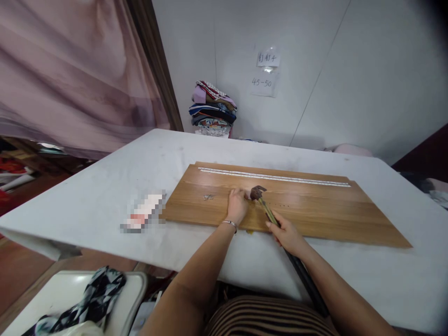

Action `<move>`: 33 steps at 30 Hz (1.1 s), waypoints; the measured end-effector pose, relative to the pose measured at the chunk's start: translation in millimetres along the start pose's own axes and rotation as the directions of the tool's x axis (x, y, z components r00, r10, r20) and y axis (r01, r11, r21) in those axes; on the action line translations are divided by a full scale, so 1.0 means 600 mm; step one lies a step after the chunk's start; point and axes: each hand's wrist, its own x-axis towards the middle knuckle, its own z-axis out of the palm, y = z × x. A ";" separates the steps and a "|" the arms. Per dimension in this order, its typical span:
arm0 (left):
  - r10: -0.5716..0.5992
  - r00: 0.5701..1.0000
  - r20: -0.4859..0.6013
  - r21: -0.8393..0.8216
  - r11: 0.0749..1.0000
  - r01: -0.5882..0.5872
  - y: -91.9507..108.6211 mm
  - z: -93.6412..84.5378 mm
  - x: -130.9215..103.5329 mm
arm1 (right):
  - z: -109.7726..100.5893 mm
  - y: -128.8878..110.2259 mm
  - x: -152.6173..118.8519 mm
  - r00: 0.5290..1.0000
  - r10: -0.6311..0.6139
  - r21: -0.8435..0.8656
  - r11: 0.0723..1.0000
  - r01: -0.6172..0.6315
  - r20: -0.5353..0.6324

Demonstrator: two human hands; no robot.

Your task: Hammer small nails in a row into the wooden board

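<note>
My right hand (pixel 289 236) is wrapped round the shaft of a claw hammer (pixel 266 210), whose black grip runs back toward my body. The rusty hammer head hovers at or just above a wooden board (pixel 325 212), close beside my left fingertips. On the board rests my left hand (pixel 238 205), its fingers drawn together in a pinch; whatever lies between them is too small to make out. Left of that hand is a little heap of nails (pixel 207 197). A row of small dark points (pixel 280 205), perhaps nails or holes, runs along the board right of the hammer.
Two white measuring strips (pixel 276 177) lie along the board's far edge. The board sits on a white-covered table (pixel 122 177), with a pixelated object (pixel 144 211) at left. Behind are folded cloths (pixel 213 112); a white stool (pixel 133 284) stands at lower left.
</note>
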 end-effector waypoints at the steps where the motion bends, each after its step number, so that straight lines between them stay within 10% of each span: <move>1: -0.002 1.000 -0.001 -0.003 1.000 0.002 0.000 0.000 0.000 | 0.000 0.001 0.001 1.000 -0.001 0.000 1.000 0.001 -0.001; 33: 0.001 1.000 0.004 -0.033 0.999 -0.001 0.002 -0.002 -0.002 | -0.001 -0.006 -0.004 1.000 -0.003 0.004 1.000 0.003 -0.004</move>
